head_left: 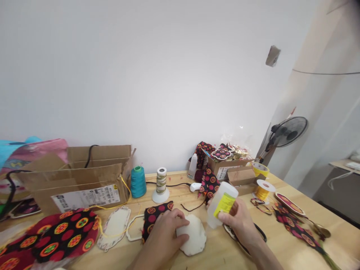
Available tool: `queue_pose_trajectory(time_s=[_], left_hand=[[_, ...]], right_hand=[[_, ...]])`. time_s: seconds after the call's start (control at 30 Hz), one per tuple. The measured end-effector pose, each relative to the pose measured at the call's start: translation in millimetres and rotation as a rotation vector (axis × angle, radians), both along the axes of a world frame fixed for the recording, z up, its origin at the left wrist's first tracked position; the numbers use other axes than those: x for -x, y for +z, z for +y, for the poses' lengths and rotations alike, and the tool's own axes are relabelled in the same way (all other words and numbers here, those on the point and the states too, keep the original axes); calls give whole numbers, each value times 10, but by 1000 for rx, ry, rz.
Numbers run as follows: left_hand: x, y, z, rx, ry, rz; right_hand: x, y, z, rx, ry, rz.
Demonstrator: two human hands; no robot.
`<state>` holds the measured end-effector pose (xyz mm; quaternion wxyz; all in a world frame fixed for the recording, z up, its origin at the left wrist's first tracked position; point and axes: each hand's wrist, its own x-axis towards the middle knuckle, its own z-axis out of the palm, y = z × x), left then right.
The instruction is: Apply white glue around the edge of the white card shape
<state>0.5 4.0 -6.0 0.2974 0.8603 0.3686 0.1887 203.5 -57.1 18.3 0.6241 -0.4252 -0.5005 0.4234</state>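
My left hand [170, 232] holds the left edge of a white scalloped piece [194, 236], fingers and thumb closed on it, at the table's front. My right hand [237, 217] is wrapped round a translucent plastic bottle [215, 206] with a yellow label. The bottle is tilted, its wide end up and its lower end close to the right side of the white piece; its tip cannot be made out. Under my left hand lies black patterned fabric [153, 217], beside a white frame [133, 230]. A dark-rimmed item [229, 230] is partly hidden behind my right hand.
An open cardboard box [84, 187], a teal thread cone [138, 182] and a multicoloured thread spool [161, 183] stand at the back. A filled box [227, 167], yellow cord spool [263, 191] and patterned strip [298, 228] are right. Patterned fabric [62, 236] lies left.
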Motion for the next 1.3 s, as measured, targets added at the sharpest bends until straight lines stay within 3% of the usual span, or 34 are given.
queue_pose_trajectory(time_s=[0.13, 0.23, 0.43, 0.6, 1.3], left_hand=[[-4, 15, 6, -1, -5, -5], [-2, 23, -9, -6, -11, -17], [4, 6, -41, -9, 7, -36], [3, -26, -29, -25, 16, -43], [6, -3, -45, -23, 4, -34]], right_hand=[[12, -127, -126, 55, -196, 0], [120, -220, -209, 88, -269, 1], [265, -240, -219, 91, -230, -6], [239, -239, -211, 79, -307, -5], [205, -242, -218, 75, -320, -42]])
